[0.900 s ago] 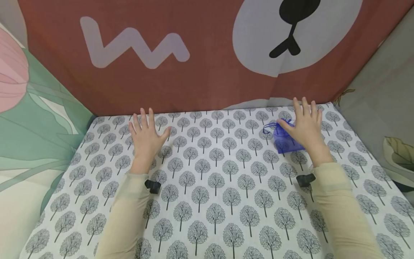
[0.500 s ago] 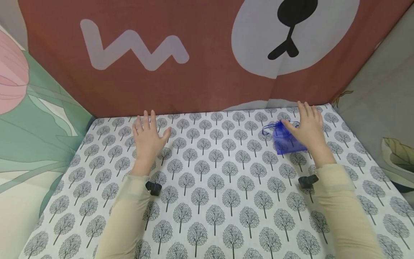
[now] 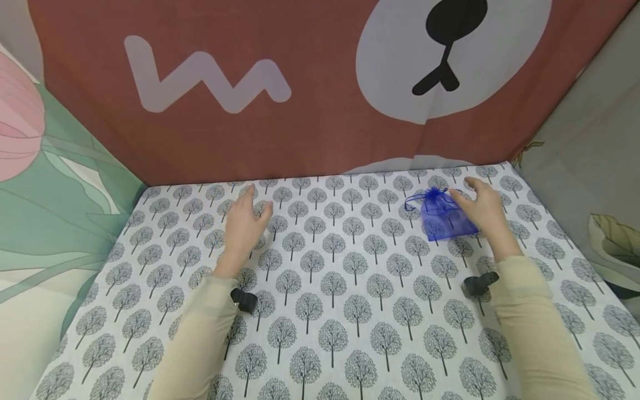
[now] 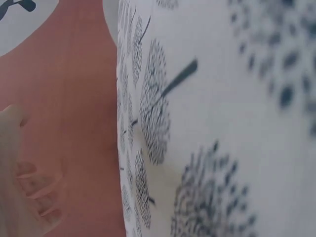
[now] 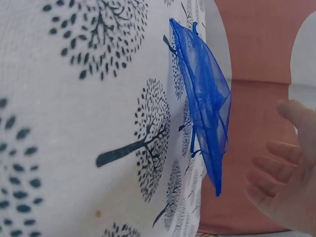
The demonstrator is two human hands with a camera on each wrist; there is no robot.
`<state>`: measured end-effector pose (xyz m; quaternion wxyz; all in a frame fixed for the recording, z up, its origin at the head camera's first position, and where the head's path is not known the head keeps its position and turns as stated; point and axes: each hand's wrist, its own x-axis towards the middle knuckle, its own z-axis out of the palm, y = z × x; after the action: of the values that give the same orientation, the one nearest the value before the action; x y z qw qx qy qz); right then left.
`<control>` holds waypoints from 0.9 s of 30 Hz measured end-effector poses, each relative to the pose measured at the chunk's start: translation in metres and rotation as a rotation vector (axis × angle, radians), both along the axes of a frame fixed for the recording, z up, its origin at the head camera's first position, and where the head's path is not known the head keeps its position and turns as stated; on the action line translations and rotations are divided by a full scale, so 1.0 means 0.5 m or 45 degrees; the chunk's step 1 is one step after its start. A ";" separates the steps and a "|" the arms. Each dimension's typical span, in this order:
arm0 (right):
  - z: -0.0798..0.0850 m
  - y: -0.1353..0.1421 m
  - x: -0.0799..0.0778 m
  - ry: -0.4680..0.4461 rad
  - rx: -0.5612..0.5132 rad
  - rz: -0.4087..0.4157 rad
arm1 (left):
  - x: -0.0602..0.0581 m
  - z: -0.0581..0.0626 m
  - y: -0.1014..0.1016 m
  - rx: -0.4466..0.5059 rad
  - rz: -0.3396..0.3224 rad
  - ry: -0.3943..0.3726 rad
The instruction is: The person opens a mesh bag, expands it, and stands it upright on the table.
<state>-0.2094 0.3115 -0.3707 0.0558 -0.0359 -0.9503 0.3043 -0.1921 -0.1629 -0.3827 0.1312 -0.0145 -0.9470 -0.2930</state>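
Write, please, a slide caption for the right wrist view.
The right hand, touching nothing, near a sheer blue drawstring pouch on tree-printed cloth.

You're in a draped booth, whether home or studio unclear: tree-print cloth (image 3: 318,291) before you, a red-brown animal-face backdrop (image 3: 320,139) ahead, flower-print hanging (image 3: 75,222) left, leaf-print hanging (image 3: 590,150) right.

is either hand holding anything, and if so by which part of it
Nothing is held: the left hand is empty, and the right hand is near the sheer blue drawstring pouch, with a gap between them.
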 end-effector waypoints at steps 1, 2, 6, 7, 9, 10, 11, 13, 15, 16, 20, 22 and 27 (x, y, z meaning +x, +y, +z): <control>-0.002 0.003 0.000 0.004 -0.022 -0.001 | 0.001 0.000 0.003 0.029 0.001 -0.023; -0.004 0.005 0.000 0.009 -0.040 -0.001 | 0.001 -0.001 0.006 0.063 -0.003 -0.048; -0.010 0.015 -0.002 -0.037 -0.133 -0.021 | 0.003 -0.005 0.019 0.222 -0.021 -0.143; -0.012 0.017 -0.002 -0.057 -0.150 -0.030 | 0.003 -0.006 0.023 0.262 -0.026 -0.167; -0.014 0.021 -0.001 -0.089 -0.177 -0.039 | 0.004 -0.007 0.029 0.323 -0.036 -0.201; -0.016 0.024 -0.001 -0.107 -0.187 -0.045 | 0.005 -0.008 0.033 0.349 -0.045 -0.219; -0.017 0.026 -0.001 -0.123 -0.207 -0.049 | 0.005 -0.009 0.037 0.372 -0.051 -0.235; -0.020 0.029 0.001 -0.152 -0.251 -0.052 | 0.005 -0.012 0.043 0.422 -0.067 -0.264; -0.024 0.031 0.003 -0.174 -0.317 -0.056 | 0.005 -0.015 0.049 0.476 -0.083 -0.296; -0.025 0.032 0.004 -0.184 -0.355 -0.057 | 0.006 -0.017 0.051 0.501 -0.090 -0.310; -0.031 0.036 0.005 -0.207 -0.482 -0.049 | 0.005 -0.023 0.059 0.591 -0.114 -0.368; -0.034 0.037 0.004 -0.225 -0.507 -0.050 | 0.006 -0.025 0.063 0.620 -0.130 -0.396; -0.042 0.041 0.001 -0.276 -0.483 -0.097 | 0.008 -0.026 0.077 0.695 -0.139 -0.460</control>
<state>-0.2091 0.3320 -0.3918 -0.0429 -0.1142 -0.8743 0.4698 -0.1879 -0.1245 -0.3959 -0.0559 0.0227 -0.8392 -0.5405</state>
